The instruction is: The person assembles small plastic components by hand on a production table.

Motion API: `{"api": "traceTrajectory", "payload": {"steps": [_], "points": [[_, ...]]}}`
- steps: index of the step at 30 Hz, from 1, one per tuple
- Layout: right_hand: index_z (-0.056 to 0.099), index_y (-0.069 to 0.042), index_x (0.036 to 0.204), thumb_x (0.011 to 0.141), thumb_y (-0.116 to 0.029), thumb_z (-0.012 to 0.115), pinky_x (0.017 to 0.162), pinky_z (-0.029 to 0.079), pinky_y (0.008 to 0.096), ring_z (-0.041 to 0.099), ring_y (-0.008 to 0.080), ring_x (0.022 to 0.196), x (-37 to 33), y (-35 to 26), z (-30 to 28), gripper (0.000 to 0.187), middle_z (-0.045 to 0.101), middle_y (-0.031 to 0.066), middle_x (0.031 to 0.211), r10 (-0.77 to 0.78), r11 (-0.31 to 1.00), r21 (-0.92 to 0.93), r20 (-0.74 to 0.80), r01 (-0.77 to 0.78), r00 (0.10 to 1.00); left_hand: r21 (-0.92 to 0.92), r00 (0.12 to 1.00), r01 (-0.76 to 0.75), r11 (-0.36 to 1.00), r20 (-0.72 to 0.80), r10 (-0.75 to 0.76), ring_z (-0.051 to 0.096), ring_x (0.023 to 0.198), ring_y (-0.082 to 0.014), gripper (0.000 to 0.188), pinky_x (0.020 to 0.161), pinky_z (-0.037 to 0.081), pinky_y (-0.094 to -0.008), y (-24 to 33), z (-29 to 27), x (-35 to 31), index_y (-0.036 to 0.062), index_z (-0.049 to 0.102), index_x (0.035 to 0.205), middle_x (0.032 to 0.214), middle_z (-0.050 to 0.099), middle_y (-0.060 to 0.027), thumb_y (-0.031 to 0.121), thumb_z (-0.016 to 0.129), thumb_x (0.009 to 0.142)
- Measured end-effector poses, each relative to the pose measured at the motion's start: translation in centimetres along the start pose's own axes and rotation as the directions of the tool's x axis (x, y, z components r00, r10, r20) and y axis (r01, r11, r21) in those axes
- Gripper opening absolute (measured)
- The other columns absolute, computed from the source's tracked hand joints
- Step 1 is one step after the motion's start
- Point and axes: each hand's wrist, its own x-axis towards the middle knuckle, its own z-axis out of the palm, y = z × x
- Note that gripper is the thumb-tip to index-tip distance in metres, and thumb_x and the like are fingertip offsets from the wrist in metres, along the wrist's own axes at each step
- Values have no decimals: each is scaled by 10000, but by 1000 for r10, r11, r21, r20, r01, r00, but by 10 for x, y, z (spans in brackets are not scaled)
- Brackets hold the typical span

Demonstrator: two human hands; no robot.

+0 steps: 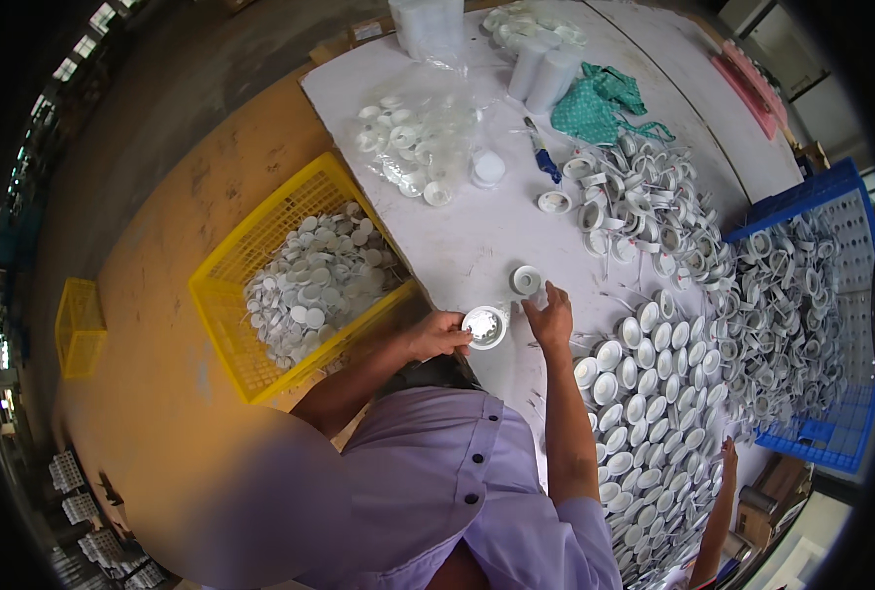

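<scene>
My left hand is closed on the rim of a round white lamp housing; its metallic-looking inner side faces up. Just to the right, my right hand has its thumb and fingertips at the edge of a smaller round white lamp part with a ringed centre. The two pieces are close together but apart, over the near left edge of the white table. Whether the smaller part rests on the tabletop is hard to see.
Left of me, a yellow crate holds many white discs. Rows of round lamps cover the table's right side, beside a heap and a full blue crate. Farther back are a plastic bag, blue-handled tool and green cloth. Another person's arm shows lower right.
</scene>
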Motion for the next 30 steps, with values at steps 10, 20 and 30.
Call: {"api": "traceTrajectory", "payload": {"steps": [10,20,30], "points": [[580,35,1039,612,-257,777,852,452,415,543,346,1009,28,-29,15,554,584,198,1074,-38,996,-76,1,38,999,-18,989,-42,999,-143,39,595,745,-88,286,568,402,-206,-3,-11,-11,31,581,1105,914,613,-23,229,581,899],[538,14,1211,668,-170,785,807,502,348,615,267,947,7,-28,-11,624,613,179,1071,152,941,299,37,-156,988,-37,984,-73,997,-166,66,609,728,-108,316,567,408,-207,2,-5,5,27,575,1116,910,619,-36,240,602,883],[498,21,1220,620,-121,816,884,453,364,527,307,1064,-46,-73,-73,694,531,170,1148,-191,924,361,140,130,972,82,983,-180,980,-32,183,599,673,-101,327,544,411,-215,19,20,20,23,597,1029,815,601,-21,316,590,885]]}}
